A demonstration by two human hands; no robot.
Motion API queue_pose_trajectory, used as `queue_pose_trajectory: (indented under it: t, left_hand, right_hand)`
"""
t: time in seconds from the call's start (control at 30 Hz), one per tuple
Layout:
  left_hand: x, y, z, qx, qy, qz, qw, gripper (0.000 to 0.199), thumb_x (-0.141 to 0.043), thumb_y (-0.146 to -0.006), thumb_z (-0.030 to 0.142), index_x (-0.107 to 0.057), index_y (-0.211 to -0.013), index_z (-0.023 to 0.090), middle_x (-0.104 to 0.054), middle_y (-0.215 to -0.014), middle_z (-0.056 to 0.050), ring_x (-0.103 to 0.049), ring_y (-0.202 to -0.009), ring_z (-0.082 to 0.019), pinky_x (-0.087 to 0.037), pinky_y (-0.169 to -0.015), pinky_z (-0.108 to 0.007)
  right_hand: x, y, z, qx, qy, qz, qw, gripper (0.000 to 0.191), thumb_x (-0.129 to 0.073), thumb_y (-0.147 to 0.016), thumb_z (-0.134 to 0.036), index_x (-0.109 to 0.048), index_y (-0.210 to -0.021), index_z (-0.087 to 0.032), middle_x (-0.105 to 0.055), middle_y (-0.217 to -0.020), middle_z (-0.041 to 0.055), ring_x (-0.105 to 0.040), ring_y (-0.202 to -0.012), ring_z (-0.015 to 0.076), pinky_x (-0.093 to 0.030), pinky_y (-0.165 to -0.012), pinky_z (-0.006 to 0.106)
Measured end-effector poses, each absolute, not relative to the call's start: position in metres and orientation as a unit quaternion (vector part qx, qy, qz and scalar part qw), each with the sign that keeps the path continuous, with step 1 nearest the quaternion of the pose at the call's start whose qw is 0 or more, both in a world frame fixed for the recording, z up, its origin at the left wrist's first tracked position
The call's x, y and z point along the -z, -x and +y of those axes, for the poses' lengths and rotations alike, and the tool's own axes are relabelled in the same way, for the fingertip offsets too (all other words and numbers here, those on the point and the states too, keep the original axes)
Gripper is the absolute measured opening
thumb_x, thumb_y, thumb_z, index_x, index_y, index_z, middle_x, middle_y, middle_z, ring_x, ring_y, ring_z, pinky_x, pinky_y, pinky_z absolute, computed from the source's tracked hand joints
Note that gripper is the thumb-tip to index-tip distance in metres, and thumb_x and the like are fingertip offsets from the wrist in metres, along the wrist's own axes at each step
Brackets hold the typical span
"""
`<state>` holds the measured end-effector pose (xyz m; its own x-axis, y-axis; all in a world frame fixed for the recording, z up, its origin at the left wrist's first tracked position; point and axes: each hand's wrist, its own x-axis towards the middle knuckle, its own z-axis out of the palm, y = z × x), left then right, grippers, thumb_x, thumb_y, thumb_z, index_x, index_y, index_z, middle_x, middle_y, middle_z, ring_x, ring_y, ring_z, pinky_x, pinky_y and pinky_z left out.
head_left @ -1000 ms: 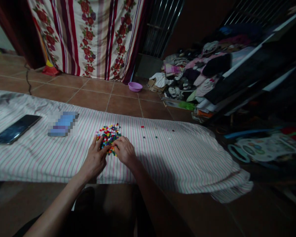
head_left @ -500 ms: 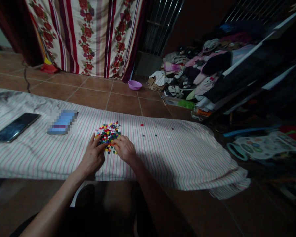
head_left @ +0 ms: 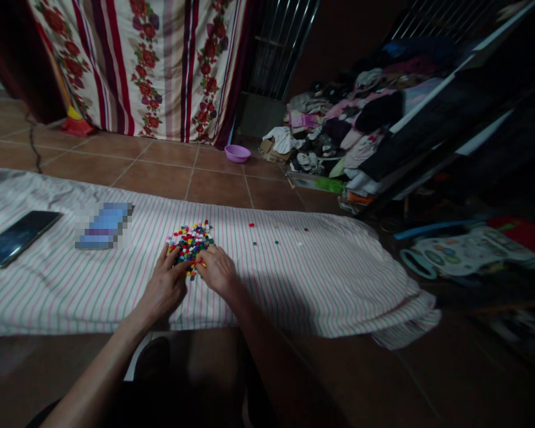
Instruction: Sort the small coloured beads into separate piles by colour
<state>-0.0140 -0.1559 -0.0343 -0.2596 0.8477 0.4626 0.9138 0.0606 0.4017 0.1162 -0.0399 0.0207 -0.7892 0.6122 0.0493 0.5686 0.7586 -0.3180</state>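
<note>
A heap of tiny colourful pieces lies on the striped cloth; red, white, green, blue and yellow ones show. At the heap's left edge rests my left hand, its fingers spread and touching the pieces. My right hand is at the heap's right side with its fingers curled in and the tips down among the pieces. What those fingertips pinch, if anything, is too small to make out. Apart from the heap, to the right, lie several single pieces, among them a red one and a dark green one.
Left of the heap lie a dark phone and a blurred blue-screened device. Beyond the cloth, a purple basin stands on the tiled floor. Piled clothes and a floral curtain are farther back.
The whole view has shifted slightly, so things appear a little further left. Both hands stay at the heap, the right one still with curled fingers; no piece has visibly been moved away.
</note>
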Motion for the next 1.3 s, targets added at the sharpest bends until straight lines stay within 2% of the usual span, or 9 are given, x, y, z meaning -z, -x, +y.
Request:
queue_pose_trajectory:
  t: [0.13, 0.47, 0.63, 0.87, 1.03, 1.3]
  left_hand:
    - [0.031, 0.013, -0.153, 0.311, 0.619, -0.719, 0.061, 0.043, -0.038, -0.088, 0.017, -0.07, -0.116, 0.02, -0.057, -0.139, -0.012, -0.032, -0.148, -0.03, -0.03, -0.121, -0.063]
    - [0.032, 0.013, -0.151, 0.319, 0.595, -0.735, 0.066, 0.04, -0.039, -0.088, 0.021, -0.073, -0.11, 0.021, -0.058, -0.14, -0.011, -0.031, -0.148, -0.03, -0.035, -0.118, -0.062]
    - [0.028, 0.02, -0.151, 0.291, 0.62, -0.726, 0.057, 0.04, -0.04, -0.088, 0.022, -0.072, -0.112, 0.021, -0.067, -0.128, -0.009, -0.045, -0.139, -0.028, -0.027, -0.122, -0.063]
    - [0.025, 0.031, -0.157, 0.3, 0.569, -0.764, 0.054, 0.041, -0.037, -0.088, 0.027, -0.072, -0.107, 0.02, -0.069, -0.123, -0.011, -0.048, -0.135, -0.028, -0.033, -0.12, -0.06]
    - [0.021, 0.036, -0.16, 0.289, 0.565, -0.771, 0.047, 0.039, -0.037, -0.087, 0.027, -0.072, -0.104, 0.022, -0.072, -0.116, -0.009, -0.052, -0.13, -0.028, -0.03, -0.121, -0.059]
    - [0.015, 0.041, -0.153, 0.27, 0.543, -0.794, 0.045, 0.042, -0.036, -0.085, 0.03, -0.072, -0.105, 0.022, -0.074, -0.112, -0.007, -0.057, -0.127, -0.026, -0.031, -0.122, -0.053]
  right_hand:
    - [-0.022, -0.117, -0.041, -0.137, 0.297, -0.942, 0.076, 0.014, -0.056, -0.097, -0.026, -0.069, -0.099, -0.022, -0.066, -0.103, 0.0056, -0.058, -0.104, 0.019, -0.044, -0.089, 0.029]
    - [-0.025, -0.117, -0.05, -0.097, 0.262, -0.958, 0.061, 0.023, -0.044, -0.1, -0.017, -0.067, -0.102, -0.019, -0.068, -0.102, 0.0072, -0.058, -0.102, 0.0197, -0.046, -0.088, 0.03]
    - [-0.027, -0.118, -0.05, -0.099, 0.263, -0.958, 0.056, 0.026, -0.044, -0.099, -0.014, -0.067, -0.108, -0.021, -0.068, -0.103, 0.0061, -0.058, -0.102, 0.0196, -0.047, -0.087, 0.03]
    - [-0.028, -0.115, -0.047, -0.142, 0.29, -0.946, 0.044, 0.027, -0.047, -0.097, -0.015, -0.072, -0.105, -0.021, -0.069, -0.103, 0.0081, -0.06, -0.102, 0.0197, -0.046, -0.088, 0.03]
    - [-0.033, -0.115, -0.045, -0.18, 0.302, -0.93, 0.105, 0.023, -0.055, -0.094, -0.019, -0.074, -0.105, -0.025, -0.069, -0.105, 0.0051, -0.061, -0.103, 0.0179, -0.046, -0.089, 0.027]
    - [-0.027, -0.131, -0.026, -0.256, 0.355, -0.869, 0.231, 0.027, -0.057, -0.09, -0.016, -0.076, -0.106, -0.026, -0.066, -0.104, 0.002, -0.065, -0.091, 0.0122, -0.05, -0.084, 0.021]
